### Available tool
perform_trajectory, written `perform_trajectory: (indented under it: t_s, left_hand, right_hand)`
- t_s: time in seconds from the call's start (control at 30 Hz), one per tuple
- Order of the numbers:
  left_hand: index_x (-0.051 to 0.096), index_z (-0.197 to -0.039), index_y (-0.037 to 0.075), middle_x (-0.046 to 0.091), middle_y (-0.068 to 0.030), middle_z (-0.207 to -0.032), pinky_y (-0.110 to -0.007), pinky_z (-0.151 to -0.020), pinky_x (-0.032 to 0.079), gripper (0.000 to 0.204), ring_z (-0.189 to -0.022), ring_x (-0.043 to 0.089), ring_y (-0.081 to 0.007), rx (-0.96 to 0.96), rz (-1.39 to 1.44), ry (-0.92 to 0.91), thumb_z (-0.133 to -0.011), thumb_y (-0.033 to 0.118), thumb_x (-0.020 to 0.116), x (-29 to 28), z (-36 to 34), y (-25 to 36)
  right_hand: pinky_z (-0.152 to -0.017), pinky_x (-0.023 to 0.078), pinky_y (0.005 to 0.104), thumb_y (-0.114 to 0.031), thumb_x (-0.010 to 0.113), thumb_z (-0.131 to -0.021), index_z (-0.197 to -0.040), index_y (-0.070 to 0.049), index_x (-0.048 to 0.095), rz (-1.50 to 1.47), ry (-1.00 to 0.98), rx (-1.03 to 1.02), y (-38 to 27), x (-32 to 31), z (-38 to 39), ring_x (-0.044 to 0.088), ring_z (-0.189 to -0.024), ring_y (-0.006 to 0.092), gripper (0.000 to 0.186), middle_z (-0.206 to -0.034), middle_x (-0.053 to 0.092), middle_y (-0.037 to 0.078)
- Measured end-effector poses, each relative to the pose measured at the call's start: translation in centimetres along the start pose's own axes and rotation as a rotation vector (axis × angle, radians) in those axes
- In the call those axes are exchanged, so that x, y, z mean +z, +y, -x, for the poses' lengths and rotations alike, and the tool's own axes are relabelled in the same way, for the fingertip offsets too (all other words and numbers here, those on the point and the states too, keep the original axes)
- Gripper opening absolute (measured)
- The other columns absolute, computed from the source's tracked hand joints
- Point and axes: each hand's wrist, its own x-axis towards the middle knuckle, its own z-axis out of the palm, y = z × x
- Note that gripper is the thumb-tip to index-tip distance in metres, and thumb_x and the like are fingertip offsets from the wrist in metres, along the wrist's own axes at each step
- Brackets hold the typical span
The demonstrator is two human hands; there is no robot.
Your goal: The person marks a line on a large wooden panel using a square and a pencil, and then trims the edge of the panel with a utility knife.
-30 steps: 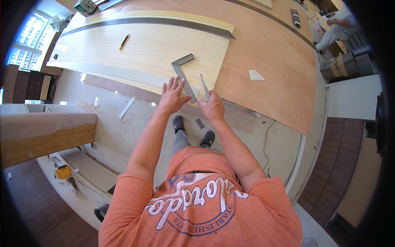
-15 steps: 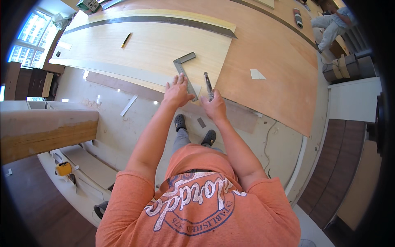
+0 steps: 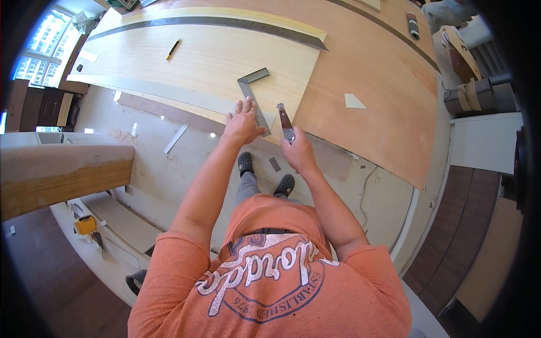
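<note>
Left hand [image 3: 243, 125]: palm down, fingers slightly spread, laid over the long blade of a grey metal L-shaped square [image 3: 246, 89]; no wrap-around grip. Square lies on a pale, wood-grained rectangular board [image 3: 214, 62] near its near right corner, short arm pointing away from the person and to the right.

Right hand [image 3: 300, 151]: fingers closed around a slim, dark brown and silver tool [image 3: 285, 119]. Type not clear. Tool sits right of the square, over the same corner of the board, tip pointing away from the person. Can't tell if the tip touches the board.

Board rests on a table with an orange-brown plywood top [image 3: 389, 129]. Light grey flat strip [image 3: 169, 92] runs along the near edge, right end by left hand. Long dark strip [image 3: 214, 20] lies across the far side. Slim yellow-and-black tool [image 3: 173, 49] lies on the board, well apart from both hands.

Right of the board: white angled offcut [image 3: 354, 101] on the plywood. Farther off, near the far edge, a dark cylinder [image 3: 413, 26].

Floor below: long white strip [image 3: 176, 138], small grey rectangular piece [image 3: 274, 164] near the person's dark clogs [image 3: 245, 162].
</note>
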Motion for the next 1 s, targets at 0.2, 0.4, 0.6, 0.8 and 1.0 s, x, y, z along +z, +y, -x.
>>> perform_trajectory:
  t_s: [0.2, 0.4, 0.6, 0.8, 1.0]
  left_hand:
    - [0.026, -0.159, 0.008, 0.016, -0.008, -0.168, -0.058, -0.121, 0.023, 0.1, -0.155, 0.015, -0.0317, 0.033, 0.022, 0.045, -0.082, 0.048, 0.076, 0.8, -0.1, -0.7]
    - [0.025, -0.159, 0.011, 0.017, -0.007, -0.168, -0.057, -0.122, 0.021, 0.1, -0.155, 0.014, -0.0304, 0.055, 0.015, 0.072, -0.082, 0.05, 0.076, 1.1, 0.2, -0.9]
    - [0.023, -0.16, 0.013, 0.016, -0.0045, -0.169, -0.054, -0.123, 0.021, 0.103, -0.155, 0.014, -0.0281, 0.081, -0.034, 0.034, -0.08, 0.051, 0.077, 0.5, 0.5, -1.3]
    - [0.023, -0.16, 0.014, 0.016, -0.0034, -0.169, -0.053, -0.124, 0.02, 0.104, -0.155, 0.013, -0.0269, 0.083, -0.008, 0.06, -0.08, 0.05, 0.078, 0.9, 0.6, -1.5]
    - [0.022, -0.161, 0.017, 0.016, -0.0027, -0.169, -0.052, -0.125, 0.018, 0.104, -0.156, 0.012, -0.0261, 0.076, 0.009, 0.056, -0.08, 0.049, 0.078, 0.7, 0.7, -1.3]
  right_hand:
    - [-0.079, 0.051, 0.0512, -0.027, 0.075, -0.083, -0.104, -0.004, 0.057, 0.109, 0.085, 0.032, -1.5, 1.4, -1.8, 0.067, -0.092, 0.0423, 0.036, -0.096, 0.069, 0.022]
    - [-0.08, 0.053, 0.0486, -0.029, 0.081, -0.078, -0.105, -0.006, 0.058, 0.183, 0.107, 0.066, -1.9, 1.8, -2.0, 0.068, -0.094, 0.0389, 0.043, -0.098, 0.07, 0.018]
    - [-0.081, 0.053, 0.0483, -0.028, 0.083, -0.077, -0.104, -0.005, 0.058, 0.175, 0.094, 0.094, -1.5, 1.9, -2.8, 0.067, -0.097, 0.0395, 0.044, -0.099, 0.07, 0.019]
    - [-0.082, 0.052, 0.0478, -0.028, 0.084, -0.075, -0.102, -0.005, 0.058, 0.154, 0.098, 0.094, -1.6, 1.8, -3.0, 0.067, -0.096, 0.0395, 0.044, -0.098, 0.07, 0.02]
    - [-0.079, 0.053, 0.0455, -0.03, 0.086, -0.072, -0.103, -0.004, 0.061, 0.142, 0.097, 0.097, -1.2, 1.9, -3.3, 0.069, -0.089, 0.0383, 0.048, -0.093, 0.071, 0.02]
